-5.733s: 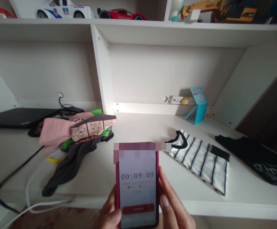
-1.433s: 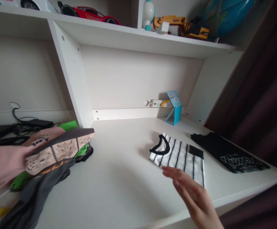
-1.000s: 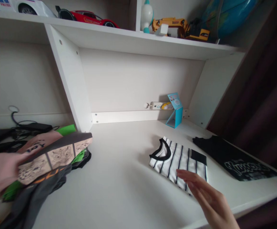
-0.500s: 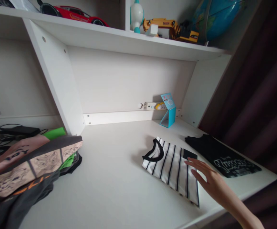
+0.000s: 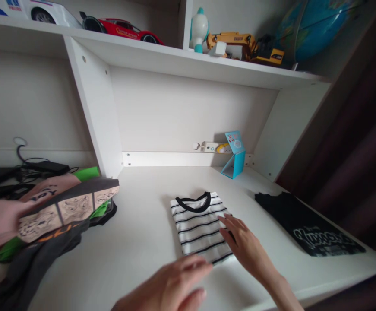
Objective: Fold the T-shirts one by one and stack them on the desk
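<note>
A folded white T-shirt point(image 5: 197, 226) with black stripes and a black collar lies on the white desk, its collar toward the back. My right hand point(image 5: 241, 237) rests at the shirt's right side, fingers stretched out over the fabric. Low in the view, my left hand point(image 5: 175, 283) is at the shirt's front edge, fingers extended and slightly blurred; whether it touches the cloth I cannot tell. To the right lies a folded black shirt point(image 5: 304, 224) with white lettering.
On the left sits a heap of clothes point(image 5: 67, 211), with cables and a black adapter point(image 5: 48, 166) behind. A blue folded card stand point(image 5: 236, 162) stands near a power strip point(image 5: 211, 147) at the back. The shelf above holds a red toy car point(image 5: 126, 30), a toy excavator point(image 5: 246, 45) and a globe point(image 5: 317, 26).
The striped shirt has turned so its collar faces the back, and it lies further left. My left hand has come into view. The dark patch on the shirt no longer shows.
</note>
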Available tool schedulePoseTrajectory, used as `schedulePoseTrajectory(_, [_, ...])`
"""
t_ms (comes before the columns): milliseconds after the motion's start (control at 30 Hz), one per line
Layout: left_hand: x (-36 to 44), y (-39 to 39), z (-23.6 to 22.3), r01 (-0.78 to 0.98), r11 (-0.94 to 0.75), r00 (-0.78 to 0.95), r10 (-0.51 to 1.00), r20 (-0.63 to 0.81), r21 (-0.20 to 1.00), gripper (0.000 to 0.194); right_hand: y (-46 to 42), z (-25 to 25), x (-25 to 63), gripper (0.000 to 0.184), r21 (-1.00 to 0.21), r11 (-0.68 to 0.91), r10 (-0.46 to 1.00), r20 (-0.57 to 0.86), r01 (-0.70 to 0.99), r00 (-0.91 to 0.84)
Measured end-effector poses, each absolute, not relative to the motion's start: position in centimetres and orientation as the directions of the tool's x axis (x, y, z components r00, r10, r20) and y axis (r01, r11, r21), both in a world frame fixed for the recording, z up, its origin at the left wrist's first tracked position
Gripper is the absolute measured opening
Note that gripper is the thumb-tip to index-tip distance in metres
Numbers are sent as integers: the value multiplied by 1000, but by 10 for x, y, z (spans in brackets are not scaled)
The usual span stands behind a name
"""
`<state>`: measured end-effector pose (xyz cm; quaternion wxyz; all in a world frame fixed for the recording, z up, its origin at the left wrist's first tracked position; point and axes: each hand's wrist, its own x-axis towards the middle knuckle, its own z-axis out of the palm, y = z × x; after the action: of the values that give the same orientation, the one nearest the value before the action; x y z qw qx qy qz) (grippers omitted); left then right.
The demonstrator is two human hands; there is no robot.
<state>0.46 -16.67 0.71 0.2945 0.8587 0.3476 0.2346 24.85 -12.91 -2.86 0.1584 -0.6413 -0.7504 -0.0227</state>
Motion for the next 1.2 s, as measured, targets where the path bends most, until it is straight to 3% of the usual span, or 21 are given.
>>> schedulePoseTrajectory(133, [37, -97, 4, 726, -588, 598, 796, 93, 357, 70, -94, -31, 258, 55, -139, 174, 980, 117, 975, -158])
schedulePoseTrajectory(233, [45, -56, -11, 818, -522, 516, 852, 92, 241, 85, -82, -38, 260, 62, -143, 158, 987, 30, 977, -155])
schedulePoseTrajectory(433, [32, -21, -33, 828, -497, 530, 845, -71, 261, 86, -73, -44, 263, 67, -249, 131, 983, -92, 960, -158])
schedulePoseTrajectory(567, [30, -29, -28, 830, -477, 497, 868, 5, 291, 77, -72, -38, 274, 64, -274, 140, 988, -28, 951, -154])
schedulePoseTrajectory(700, [24, -62, -17, 880, -394, 374, 919, 123, 266, 62, -82, -33, 294, 45, -258, -17, 992, 117, 966, 49])
schedulePoseTrajectory(800, [21, -87, -14, 846, -409, 409, 909, 77, 341, 47, -90, -33, 301, 29, -288, -32, 994, 94, 957, 61])
schedulePoseTrajectory(900, [25, -97, -15, 737, -408, 444, 893, 69, 539, 44, -91, -33, 299, 26, -344, -27, 996, 70, 938, 54])
schedulePoseTrajectory(1067, [44, -91, -25, 504, -254, 400, 916, 38, 825, 42, -89, -26, 302, 12, -410, -27, 997, 55, 912, 55])
schedulePoseTrajectory(1200, [67, -88, -32, 343, -231, 438, 897, 62, 910, 43, -97, -18, 323, 21, -444, -18, 993, 97, 896, 68])
